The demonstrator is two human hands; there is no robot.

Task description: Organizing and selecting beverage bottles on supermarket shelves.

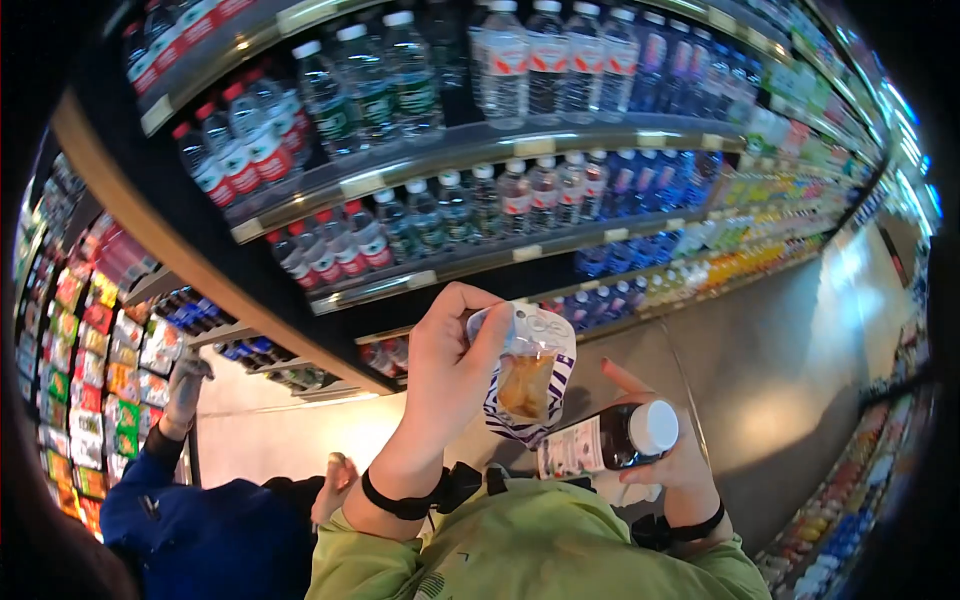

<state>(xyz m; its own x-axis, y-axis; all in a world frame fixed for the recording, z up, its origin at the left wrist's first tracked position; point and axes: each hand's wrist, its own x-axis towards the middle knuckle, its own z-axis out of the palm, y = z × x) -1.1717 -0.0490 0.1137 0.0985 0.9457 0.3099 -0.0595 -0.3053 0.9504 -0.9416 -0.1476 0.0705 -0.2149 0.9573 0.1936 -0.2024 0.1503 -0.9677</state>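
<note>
Pinched by its top edge, a small food packet [531,367] with a see-through window hangs from my left hand [450,360]. Something brown shows through the window. My right hand [667,457] is around a dark bottle [619,437] with a white cap and a printed label; the bottle lies tilted across the palm, cap towards the right. The packet's lower end is close to the bottle's base, and whether they touch is unclear. A crumpled white item [626,491] shows beneath the bottle, partly hidden by it.
Ahead stand store shelves [450,154] with rows of drink bottles. A wooden end panel [225,277] borders them on the left. Another person in a blue jacket [202,536] is close at my left, beside racks of colourful packets [90,375]. More goods [832,517] line the lower right.
</note>
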